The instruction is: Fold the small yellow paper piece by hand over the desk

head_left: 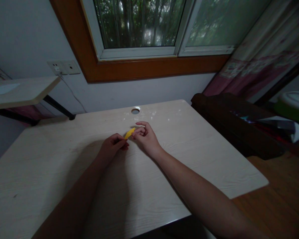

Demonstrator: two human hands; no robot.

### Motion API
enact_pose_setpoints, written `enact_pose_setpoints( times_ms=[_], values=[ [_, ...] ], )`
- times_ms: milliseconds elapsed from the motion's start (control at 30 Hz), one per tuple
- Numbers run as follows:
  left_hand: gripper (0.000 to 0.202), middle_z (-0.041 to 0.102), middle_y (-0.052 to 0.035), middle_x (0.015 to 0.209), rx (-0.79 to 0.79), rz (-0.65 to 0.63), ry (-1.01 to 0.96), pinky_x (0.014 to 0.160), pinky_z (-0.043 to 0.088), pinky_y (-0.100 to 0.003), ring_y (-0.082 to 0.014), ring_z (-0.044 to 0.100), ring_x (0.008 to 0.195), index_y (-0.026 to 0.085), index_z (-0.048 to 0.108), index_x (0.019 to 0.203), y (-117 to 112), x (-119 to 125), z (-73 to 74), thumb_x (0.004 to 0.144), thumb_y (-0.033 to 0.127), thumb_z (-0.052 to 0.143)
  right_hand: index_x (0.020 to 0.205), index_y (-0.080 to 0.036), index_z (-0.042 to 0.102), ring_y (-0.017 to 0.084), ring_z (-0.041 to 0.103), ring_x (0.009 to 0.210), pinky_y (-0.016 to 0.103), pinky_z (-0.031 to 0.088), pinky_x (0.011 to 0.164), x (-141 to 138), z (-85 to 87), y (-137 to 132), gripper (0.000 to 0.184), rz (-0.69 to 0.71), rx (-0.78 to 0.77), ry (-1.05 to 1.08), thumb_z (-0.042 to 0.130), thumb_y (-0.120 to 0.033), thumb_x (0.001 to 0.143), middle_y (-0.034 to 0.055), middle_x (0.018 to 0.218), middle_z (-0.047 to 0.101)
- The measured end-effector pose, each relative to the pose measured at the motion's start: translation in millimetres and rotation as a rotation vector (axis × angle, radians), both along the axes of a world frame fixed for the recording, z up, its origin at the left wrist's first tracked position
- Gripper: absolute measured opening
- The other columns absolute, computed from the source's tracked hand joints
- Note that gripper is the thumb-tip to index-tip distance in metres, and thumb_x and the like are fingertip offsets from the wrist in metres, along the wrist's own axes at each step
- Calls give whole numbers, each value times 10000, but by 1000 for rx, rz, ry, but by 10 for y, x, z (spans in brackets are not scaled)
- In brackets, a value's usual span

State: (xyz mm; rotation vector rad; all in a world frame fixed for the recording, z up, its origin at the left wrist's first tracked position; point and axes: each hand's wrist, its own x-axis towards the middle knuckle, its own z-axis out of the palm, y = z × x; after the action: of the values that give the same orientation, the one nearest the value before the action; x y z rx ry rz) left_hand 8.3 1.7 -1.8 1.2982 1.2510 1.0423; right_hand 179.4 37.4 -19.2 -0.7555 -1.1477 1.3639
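A small yellow piece of paper (129,133) is pinched between both my hands above the middle of a pale wooden desk (64,186). My left hand (113,145) grips its lower left end with closed fingers. My right hand (146,135) holds the upper right end between thumb and fingertips, its index finger curled over the top. Both forearms reach in from the bottom edge of the view.
A round cable hole (135,111) sits near the desk's far edge. A shelf (20,90) juts out at the left below wall sockets (63,67). Dark furniture (239,126) with items stands right of the desk, under a curtain (264,56). A window is above.
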Motion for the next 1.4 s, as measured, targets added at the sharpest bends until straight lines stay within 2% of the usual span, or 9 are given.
enact_pose_setpoints(
  times_ms=[333, 567, 767, 1233, 1400],
  values=[
    [240, 715, -31, 763, 12, -20, -30, 694, 535, -291, -168, 673, 694, 171, 631, 829, -12, 3, 9, 750, 389, 694, 1085, -231, 505, 100, 612, 648, 256, 510, 671, -1, -43, 23, 457, -9, 15, -26, 743, -245, 695, -64, 712, 642],
    [243, 704, -31, 737, 32, -41, 80, 694, 515, -280, -165, 660, 694, 171, 640, 793, 6, -10, -31, 804, 413, 653, 1136, -239, 535, 105, 612, 673, 241, 467, 633, -2, -122, 9, 427, 66, 79, -111, 728, -257, 755, -29, 788, 647],
    [246, 699, -24, 728, 52, -44, 68, 684, 505, -273, -159, 654, 683, 170, 642, 796, 9, -33, -57, 825, 415, 634, 1171, -257, 551, 112, 614, 715, 246, 473, 657, -21, -120, -26, 474, 111, 94, -166, 747, -259, 741, -5, 878, 644],
    [234, 704, -23, 704, 20, -44, 41, 664, 501, -267, -154, 652, 653, 172, 631, 756, 2, -23, -49, 811, 399, 651, 1127, -238, 575, 101, 535, 626, 230, 406, 593, -25, -37, -44, 415, 103, 64, -120, 731, -253, 742, -35, 756, 598],
    [232, 687, -12, 680, 2, -41, 36, 651, 495, -260, -142, 634, 629, 174, 628, 729, -23, -3, 15, 805, 390, 660, 1126, -238, 566, 107, 538, 643, 241, 398, 610, -17, -32, -47, 384, 118, 71, -96, 707, -239, 769, -32, 766, 602]
  ],
)
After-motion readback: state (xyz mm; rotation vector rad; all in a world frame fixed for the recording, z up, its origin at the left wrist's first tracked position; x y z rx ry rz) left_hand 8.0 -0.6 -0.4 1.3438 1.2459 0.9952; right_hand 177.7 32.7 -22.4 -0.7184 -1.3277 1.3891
